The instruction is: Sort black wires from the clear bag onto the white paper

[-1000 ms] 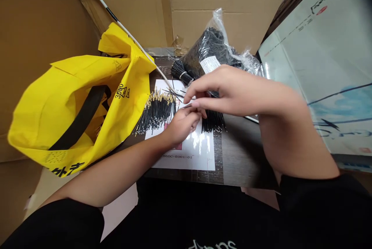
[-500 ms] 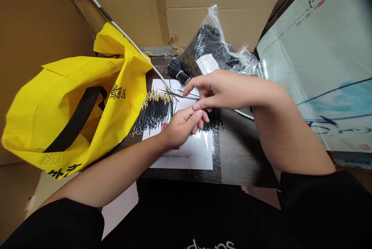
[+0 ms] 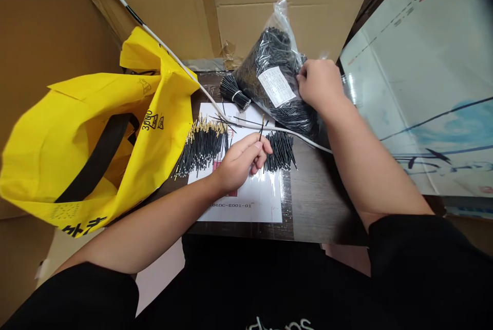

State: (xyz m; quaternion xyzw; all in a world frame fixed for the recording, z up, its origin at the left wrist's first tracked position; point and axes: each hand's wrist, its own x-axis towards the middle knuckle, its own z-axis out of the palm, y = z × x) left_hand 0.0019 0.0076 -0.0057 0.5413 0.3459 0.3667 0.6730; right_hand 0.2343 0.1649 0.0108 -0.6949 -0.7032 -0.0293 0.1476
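My left hand point(image 3: 244, 160) is closed over the white printed sheet, pinching a short black wire point(image 3: 262, 127) whose gold-coloured metal end points up. My right hand point(image 3: 321, 81) has its fingers curled against the right side of a clear plastic bag point(image 3: 283, 14) full of black wires, gripping the plastic there; its fingertips are partly hidden. Left of my left hand lies a pile of black wires with gold terminals point(image 3: 204, 142). A second pile of black wires point(image 3: 280, 151), without visible gold ends, lies just right of it.
A tied bundle of black wires point(image 3: 234, 93) leans by the bag. A white cable point(image 3: 173, 54) crosses the table over the printed sheet point(image 3: 246, 214). At left stands an open yellow bag point(image 3: 92, 94); cardboard point(image 3: 292, 27) closes off the back, and a pale printed board point(image 3: 423, 73) the right.
My right hand has left my left hand and moved up and right to the plastic bag, which has shifted slightly. The wire in my left hand now shows upright.
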